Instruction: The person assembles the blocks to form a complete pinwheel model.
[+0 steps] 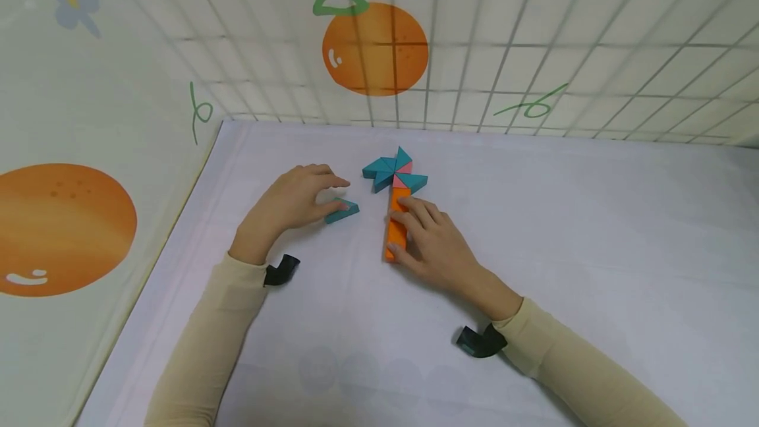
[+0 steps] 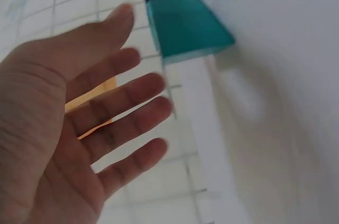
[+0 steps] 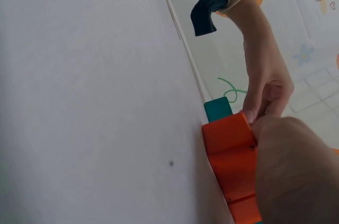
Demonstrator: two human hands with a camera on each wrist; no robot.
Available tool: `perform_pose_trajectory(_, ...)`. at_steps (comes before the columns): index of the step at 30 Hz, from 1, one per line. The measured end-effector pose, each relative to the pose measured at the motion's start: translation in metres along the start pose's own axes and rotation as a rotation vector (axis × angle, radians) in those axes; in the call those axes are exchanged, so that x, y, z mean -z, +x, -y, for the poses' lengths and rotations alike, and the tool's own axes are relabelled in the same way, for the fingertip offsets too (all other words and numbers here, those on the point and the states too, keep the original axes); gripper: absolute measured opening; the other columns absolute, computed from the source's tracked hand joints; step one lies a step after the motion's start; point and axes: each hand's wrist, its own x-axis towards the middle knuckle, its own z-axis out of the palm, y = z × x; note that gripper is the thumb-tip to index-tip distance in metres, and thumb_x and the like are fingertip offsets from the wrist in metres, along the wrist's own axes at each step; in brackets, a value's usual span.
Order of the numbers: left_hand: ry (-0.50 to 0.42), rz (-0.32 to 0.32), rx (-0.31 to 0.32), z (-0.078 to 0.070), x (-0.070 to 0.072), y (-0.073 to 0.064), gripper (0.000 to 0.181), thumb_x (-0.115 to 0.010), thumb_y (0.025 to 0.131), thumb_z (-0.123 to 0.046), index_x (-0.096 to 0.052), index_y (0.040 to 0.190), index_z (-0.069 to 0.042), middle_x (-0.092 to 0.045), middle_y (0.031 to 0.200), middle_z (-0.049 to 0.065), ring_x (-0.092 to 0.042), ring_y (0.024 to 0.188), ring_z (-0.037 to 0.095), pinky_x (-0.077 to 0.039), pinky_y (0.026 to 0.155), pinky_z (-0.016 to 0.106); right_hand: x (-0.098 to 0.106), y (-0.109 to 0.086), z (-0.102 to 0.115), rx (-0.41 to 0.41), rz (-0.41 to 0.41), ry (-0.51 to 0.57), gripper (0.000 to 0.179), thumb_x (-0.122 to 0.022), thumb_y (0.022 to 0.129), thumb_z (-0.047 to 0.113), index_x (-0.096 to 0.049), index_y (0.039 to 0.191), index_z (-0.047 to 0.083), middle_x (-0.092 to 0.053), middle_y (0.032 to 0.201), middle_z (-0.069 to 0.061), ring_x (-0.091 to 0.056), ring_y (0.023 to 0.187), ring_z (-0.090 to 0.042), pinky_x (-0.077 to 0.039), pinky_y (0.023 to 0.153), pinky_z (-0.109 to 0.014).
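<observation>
My left hand [image 1: 293, 196] hovers over the left part of the table, fingers spread and loosely bent. Beneath its thumb lies a teal triangular block [image 1: 342, 211]; in the left wrist view this teal block [image 2: 188, 27] sits just past the thumb tip, with a gap between them. My right hand [image 1: 435, 239] rests its fingertips and thumb on a column of orange blocks [image 1: 397, 232], also seen as orange blocks [image 3: 230, 152] in the right wrist view. At the column's far end, teal and pink triangular blocks form a pinwheel shape [image 1: 384, 167].
A white cloth covers the table [image 1: 569, 242]. Behind it rises a grid-patterned wall sheet [image 1: 468, 64] with a printed orange [image 1: 375, 48], and another printed sheet [image 1: 148, 84] stands at the left. Black straps [image 1: 282, 270] stick out at both wrists.
</observation>
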Motion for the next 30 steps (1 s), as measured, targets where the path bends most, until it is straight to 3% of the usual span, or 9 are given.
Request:
perform_pose_trajectory(3, -0.06, 0.055, 0.017, 0.002, 0.003, -0.002, 0.039, -0.076, 0.085, -0.033, -0.072, 0.118, -0.013, -0.069, 0.107, 0.003, -0.063, 0.092, 0.022, -0.052, 0.083, 0.037, 0.0, 0.0, 0.0, 0.006, -0.008, -0.001, 0.051, -0.06, 0.092, 0.044, -0.056, 0.131, 0.012, -0.046, 0.142, -0.011, -0.043, 0.13, -0.03, -0.047, 0.098, -0.047)
perform_pose_trajectory(8, -0.11, 0.08, -0.005, 0.004, 0.003, -0.003, 0.029, -0.079, 0.084, -0.024, -0.076, 0.11, -0.013, -0.071, 0.101, 0.0, -0.064, 0.091, 0.02, -0.053, 0.082, 0.036, 0.0, -0.001, 0.0, 0.007, -0.003, 0.001, 0.051, -0.06, 0.092, 0.044, -0.056, 0.132, 0.012, -0.046, 0.142, -0.011, -0.043, 0.13, -0.029, -0.047, 0.098, -0.046)
perform_pose_trajectory(23, -0.121, 0.072, -0.003, 0.003, 0.0, -0.002, 0.024, -0.079, 0.083, -0.021, -0.077, 0.105, -0.013, -0.072, 0.099, -0.002, -0.066, 0.09, 0.019, -0.054, 0.08, 0.035, -0.001, -0.001, 0.001, -0.005, -0.023, 0.008, 0.06, -0.06, 0.091, 0.044, -0.05, 0.135, 0.005, -0.047, 0.142, -0.01, -0.044, 0.13, -0.027, -0.046, 0.099, -0.043)
perform_pose_trajectory(30, -0.09, 0.02, -0.023, -0.004, -0.009, 0.003, 0.026, -0.078, 0.084, -0.025, -0.076, 0.106, -0.011, -0.07, 0.098, 0.001, -0.064, 0.084, 0.019, -0.053, 0.075, 0.032, -0.002, -0.001, 0.001, -0.007, -0.036, 0.013, 0.058, -0.06, 0.091, 0.044, -0.052, 0.134, 0.004, -0.047, 0.141, -0.01, -0.044, 0.129, -0.028, -0.045, 0.1, -0.044)
